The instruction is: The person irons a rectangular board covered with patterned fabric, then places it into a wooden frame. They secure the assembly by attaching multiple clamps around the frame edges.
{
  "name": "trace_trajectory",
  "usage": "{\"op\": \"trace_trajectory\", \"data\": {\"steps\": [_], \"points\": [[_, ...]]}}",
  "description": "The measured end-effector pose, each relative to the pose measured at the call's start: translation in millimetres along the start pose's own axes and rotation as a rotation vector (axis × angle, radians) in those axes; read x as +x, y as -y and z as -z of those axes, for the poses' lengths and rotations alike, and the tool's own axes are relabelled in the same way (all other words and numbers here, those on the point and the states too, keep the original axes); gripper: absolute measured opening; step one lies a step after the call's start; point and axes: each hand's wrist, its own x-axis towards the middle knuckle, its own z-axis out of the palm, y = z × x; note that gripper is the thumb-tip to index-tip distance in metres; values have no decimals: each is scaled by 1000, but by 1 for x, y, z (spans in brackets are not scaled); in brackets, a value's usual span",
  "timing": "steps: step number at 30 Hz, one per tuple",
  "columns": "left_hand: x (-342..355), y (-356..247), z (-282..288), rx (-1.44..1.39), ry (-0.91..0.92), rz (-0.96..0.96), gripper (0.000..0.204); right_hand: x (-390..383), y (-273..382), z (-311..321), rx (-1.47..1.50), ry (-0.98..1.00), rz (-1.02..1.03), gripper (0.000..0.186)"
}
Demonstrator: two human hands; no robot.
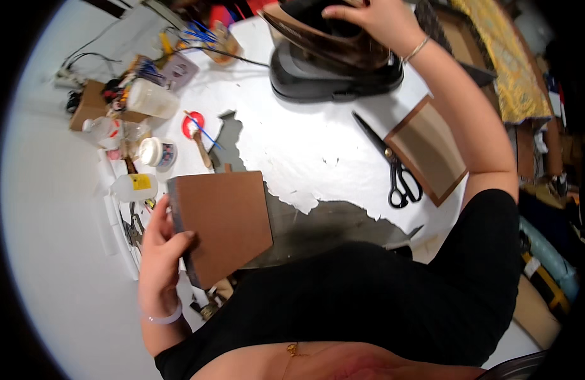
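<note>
My left hand (pixel 162 247) grips the grey left side of a brown flat-faced box-like piece (pixel 226 221), with the thumb on its front face. A small brown tab sticks up from its top edge. At the far side of the table my right hand (pixel 375 22) is closed on the handle of a dark clothes iron (pixel 324 38). The iron is tilted over its black base (pixel 337 82), and whether it touches the base I cannot tell. Black-handled scissors (pixel 390 158) lie next to a brown-bordered beige panel (pixel 432 149) below my right forearm.
A brush (pixel 200 142) rests across a red lid (pixel 193 125). White tubs (pixel 156 152), clear bottles (pixel 134 187) and tools crowd the left side. The white table covering (pixel 286 145) is torn, with grey surface (pixel 337 221) showing near me. Yellow patterned fabric (pixel 514 63) hangs at right.
</note>
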Motion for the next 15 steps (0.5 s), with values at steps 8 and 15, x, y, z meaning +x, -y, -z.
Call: {"op": "trace_trajectory", "data": {"steps": [8,15], "points": [[80,-71,47,-36,135,-136,76,34,-40,-12,-404,-190,878,50],[137,-40,84,-187,264,-332,69,21,-54,-2,-5,191,355,57]]}}
